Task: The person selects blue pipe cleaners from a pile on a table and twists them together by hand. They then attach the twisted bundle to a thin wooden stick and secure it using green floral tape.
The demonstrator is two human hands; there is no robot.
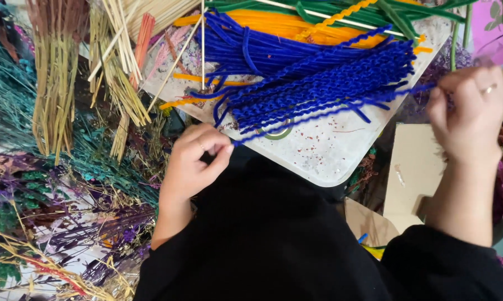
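A speckled white tabletop [324, 150] piled with blue, orange and green twisted pipe cleaners fills the far side, with dried straw-coloured and teal grasses [56, 95] at left. The left hand [193, 161] and right hand [471, 114] each pinch one end of a twisted blue pipe cleaner [329, 108] stretched between them above the near table edge.

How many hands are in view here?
2: the left hand pinches one end of a twisted blue pipe cleaner near frame centre; the right hand holds its other end at the right edge.
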